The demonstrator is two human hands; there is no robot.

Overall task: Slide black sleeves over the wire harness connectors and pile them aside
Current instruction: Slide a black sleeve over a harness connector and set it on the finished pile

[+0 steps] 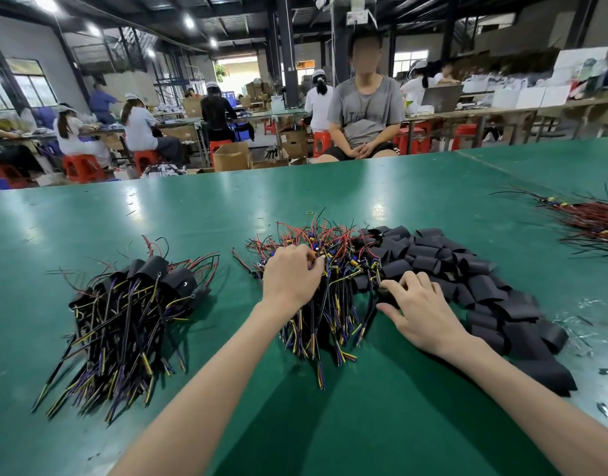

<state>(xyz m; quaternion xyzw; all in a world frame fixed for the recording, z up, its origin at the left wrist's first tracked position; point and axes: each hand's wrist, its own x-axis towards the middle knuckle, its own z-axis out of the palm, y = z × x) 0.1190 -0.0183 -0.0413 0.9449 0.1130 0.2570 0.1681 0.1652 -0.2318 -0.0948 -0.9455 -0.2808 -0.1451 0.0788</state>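
The person works at a green worktop with three heaps on it. On the person's left lies the done pile - harnesses that already wear black sleeves over their plugs. It is a good-sized heap, so a fair part of the job looks done.

In the middle lies the heap of bare harnesses, with red and black wires at the far end and yellow and blue tips at the near end. None of these seem to have a sleeve yet. Just beside them on the right is a big spread of loose black sleeves, touching the bare heap. Both heaps are still large, so there looks to be plenty left to do.

The left hand is on top of the bare harnesses. Its fingers are bent down into the wires, but the thumb is hidden - it cannot be told if they hold one. The right hand rests at the near edge of the sleeves. Its fingers are spread and only softly bent, with the tips on a sleeve and the thumb out to the side, so it seems to grip nothing.

It looks like the start of a new piece
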